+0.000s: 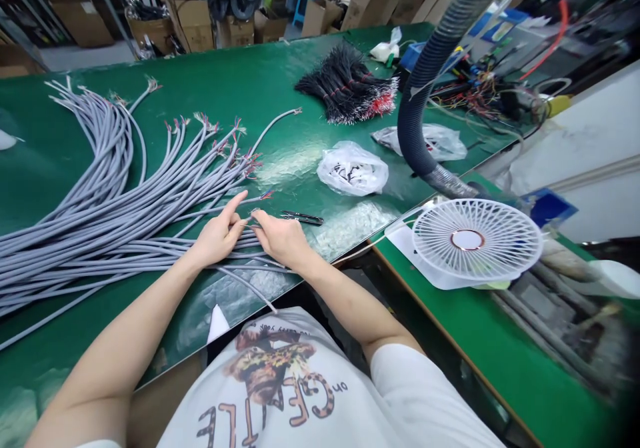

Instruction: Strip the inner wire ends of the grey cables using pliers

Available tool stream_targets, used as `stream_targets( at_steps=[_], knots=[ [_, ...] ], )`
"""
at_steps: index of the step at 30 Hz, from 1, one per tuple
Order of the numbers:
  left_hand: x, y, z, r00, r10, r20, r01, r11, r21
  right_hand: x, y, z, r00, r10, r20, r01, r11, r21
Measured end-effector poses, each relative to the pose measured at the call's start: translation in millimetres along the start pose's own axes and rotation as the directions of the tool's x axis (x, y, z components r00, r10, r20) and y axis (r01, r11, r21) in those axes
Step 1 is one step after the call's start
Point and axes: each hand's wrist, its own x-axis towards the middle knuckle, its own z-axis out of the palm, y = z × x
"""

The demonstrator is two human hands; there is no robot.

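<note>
My left hand [217,236] is closed at the front edge of a pile of grey cables [125,218], its thumb and fingers pinching a grey cable and its index finger stretched forward. Just past that finger lies a cable end with bared red and blue wires [267,196]. My right hand [281,236] meets the left one, thumb and index finger pinched on what looks like the end of the held cable; the fingers partly hide it. To the right of my right hand, black thread snips [303,218] lie on the green table [280,148].
A bundle of black wires [350,85] lies at the back. Nearer are a clear plastic bag of small parts [353,168] and a second bag [440,141]. A ribbed hose [417,108] hangs down at the right, above a white fan [477,241]. Cardboard boxes [370,5] stand behind.
</note>
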Motion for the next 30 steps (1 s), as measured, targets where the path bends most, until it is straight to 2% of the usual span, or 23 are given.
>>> stream_targets(
  at_steps=[3, 6, 11, 13, 16, 18, 20, 21, 23, 26, 28, 30],
  knots=[
    [1.5, -4.1, 1.0, 1.000, -0.002, -0.023, 0.000, 0.996, -0.089, 6.3, 2.0, 2.4, 0.999, 0.032, -0.043, -0.033, 0.999, -0.032],
    [3.4, -7.2, 0.3, 0.999, 0.002, -0.054, -0.016, 0.966, -0.258, 13.6, 1.4, 7.6, 0.997, 0.012, -0.072, -0.014, 1.000, -0.022],
    [6.1, -7.3, -5.9, 0.998, -0.045, -0.043, 0.011, 0.803, -0.595, 25.8, -2.7, 16.2, 0.998, -0.029, -0.064, 0.032, 0.998, 0.052],
    [6.4, -4.9, -9.3, 0.997, -0.074, -0.034, 0.034, 0.759, -0.650, 26.6, 1.9, 14.4, 0.999, -0.048, -0.027, 0.050, 0.993, 0.109],
    [5.9, 0.7, -14.1, 0.996, -0.075, -0.056, 0.021, 0.758, -0.652, 22.6, 19.5, 2.4, 0.999, -0.039, -0.016, 0.042, 0.962, 0.271],
    [4.9, 4.3, -16.2, 0.997, -0.058, -0.048, 0.015, 0.778, -0.628, 20.3, 33.3, -10.4, 0.997, 0.036, -0.070, -0.002, 0.899, 0.438],
    [3.4, 6.6, -16.9, 0.999, -0.036, -0.009, 0.023, 0.805, -0.593, 21.7, 42.6, -23.3, 0.994, 0.078, -0.074, -0.018, 0.802, 0.598],
    [2.5, 7.3, -17.0, 1.000, -0.023, 0.015, 0.028, 0.818, -0.575, 24.2, 44.4, -28.5, 0.998, 0.052, -0.040, -0.013, 0.756, 0.655],
    [0.5, 8.0, -17.2, 0.998, 0.005, 0.057, 0.027, 0.840, -0.542, 32.2, 42.8, -34.5, 0.993, -0.087, 0.074, 0.007, 0.692, 0.722],
    [-2.4, 9.0, -19.1, 0.994, 0.038, 0.099, 0.017, 0.866, -0.499, 46.8, 33.4, -32.1, 0.928, -0.304, 0.214, 0.014, 0.604, 0.797],
    [-3.8, 9.6, -21.3, 0.992, 0.057, 0.116, 0.005, 0.881, -0.474, 54.4, 27.8, -25.9, 0.895, -0.374, 0.243, -0.033, 0.488, 0.872],
    [-4.5, 9.3, -23.1, 0.989, 0.076, 0.124, -0.011, 0.890, -0.456, 58.5, 24.4, -18.6, 0.877, -0.406, 0.258, -0.124, 0.328, 0.936]
  ],
)
